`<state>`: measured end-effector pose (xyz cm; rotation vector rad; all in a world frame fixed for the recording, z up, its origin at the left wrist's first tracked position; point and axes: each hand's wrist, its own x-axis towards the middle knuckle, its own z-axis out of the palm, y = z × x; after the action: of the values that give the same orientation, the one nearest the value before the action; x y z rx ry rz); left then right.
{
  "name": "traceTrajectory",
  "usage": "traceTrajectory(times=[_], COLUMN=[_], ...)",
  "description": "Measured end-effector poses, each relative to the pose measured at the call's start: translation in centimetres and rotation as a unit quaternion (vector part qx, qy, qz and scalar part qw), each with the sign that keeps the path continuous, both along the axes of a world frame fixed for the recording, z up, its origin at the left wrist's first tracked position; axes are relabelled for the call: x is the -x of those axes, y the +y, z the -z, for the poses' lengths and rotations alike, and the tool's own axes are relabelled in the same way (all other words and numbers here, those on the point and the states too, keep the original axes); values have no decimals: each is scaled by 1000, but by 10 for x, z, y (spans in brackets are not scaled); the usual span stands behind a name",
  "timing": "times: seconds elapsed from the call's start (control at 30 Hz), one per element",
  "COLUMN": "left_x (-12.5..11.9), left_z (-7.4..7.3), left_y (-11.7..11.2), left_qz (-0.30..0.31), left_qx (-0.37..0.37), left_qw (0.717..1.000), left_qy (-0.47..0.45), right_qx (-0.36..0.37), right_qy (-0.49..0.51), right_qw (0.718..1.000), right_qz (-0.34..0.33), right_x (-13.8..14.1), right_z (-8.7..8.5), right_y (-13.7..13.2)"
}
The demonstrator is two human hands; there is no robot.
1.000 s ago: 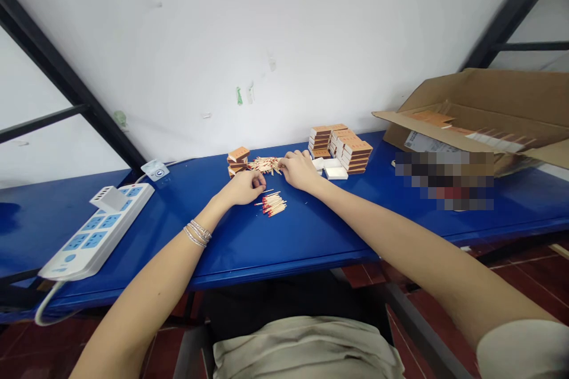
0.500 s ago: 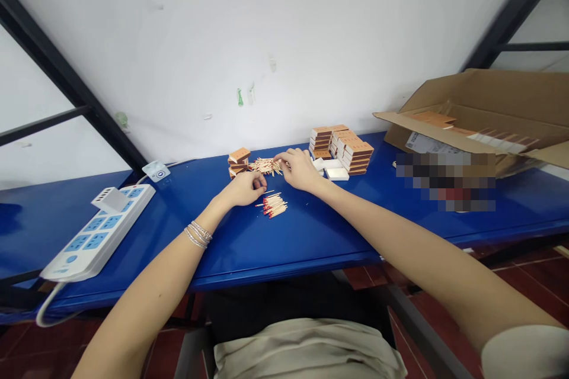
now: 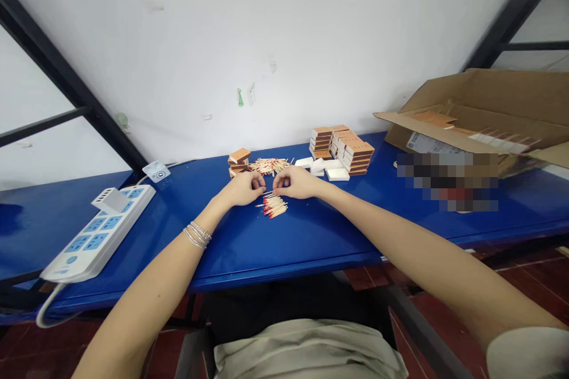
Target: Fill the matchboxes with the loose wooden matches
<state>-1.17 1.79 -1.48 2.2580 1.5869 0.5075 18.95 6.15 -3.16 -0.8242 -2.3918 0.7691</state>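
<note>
My left hand (image 3: 242, 188) and my right hand (image 3: 296, 183) rest close together on the blue table (image 3: 320, 237), fingertips nearly meeting. A thin matchstick (image 3: 267, 193) shows at the right fingertips, and the curled left fingers hide whatever they may hold. Just below the hands lies a small bunch of red-tipped matches (image 3: 273, 206), all pointing roughly the same way. Beyond them is a loose heap of matches (image 3: 269, 166). A short stack of orange matchboxes (image 3: 238, 163) stands behind the left hand, and taller stacks (image 3: 342, 151) stand farther right with white inner trays (image 3: 338, 174).
A white power strip (image 3: 98, 232) with blue sockets lies at the left of the table, its cable looping over the front edge. An open cardboard box (image 3: 471, 108) holding matchboxes sits at the right end, above a pixelated patch. A white wall rises behind.
My right hand has moved from the loose heap toward my left hand, now above the red-tipped bunch. The loose heap is uncovered, and my left hand has barely moved.
</note>
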Motion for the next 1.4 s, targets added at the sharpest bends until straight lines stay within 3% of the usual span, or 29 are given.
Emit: traceTrajectory(times=[0.2,0.43,0.5,0.63,0.97,1.13,1.3,1.4], left_x=[-2,-2,-2,-2,-2,-2,0,2], left_z=[-2,-3,-2,0,-1,-1,3,6], left_y=[-3,-2,-1,-1,-2,-2,2,6], left_qz=[16,23,25,23,19,15,13,-19], left_qx=[3,8,9,11,8,6,-1,-17], left_qw=[1000,1000,1000,1000,1000,1000,1000,1000], left_qy=[-10,-10,-10,-16,-6,-4,-10,-16], right_qx=[-69,-57,-95,-219,-237,-248,-219,-156], right_qy=[-37,-79,-103,-170,-215,-228,-179,-122], right_qw=[994,994,987,941,918,905,923,967], right_qz=[82,48,83,195,235,259,261,159], right_x=[-6,-7,-7,-6,12,10,-1,-6], right_z=[-5,-9,-10,-12,2,-2,-13,-17], right_y=[2,-2,-3,-1,8,6,1,-3])
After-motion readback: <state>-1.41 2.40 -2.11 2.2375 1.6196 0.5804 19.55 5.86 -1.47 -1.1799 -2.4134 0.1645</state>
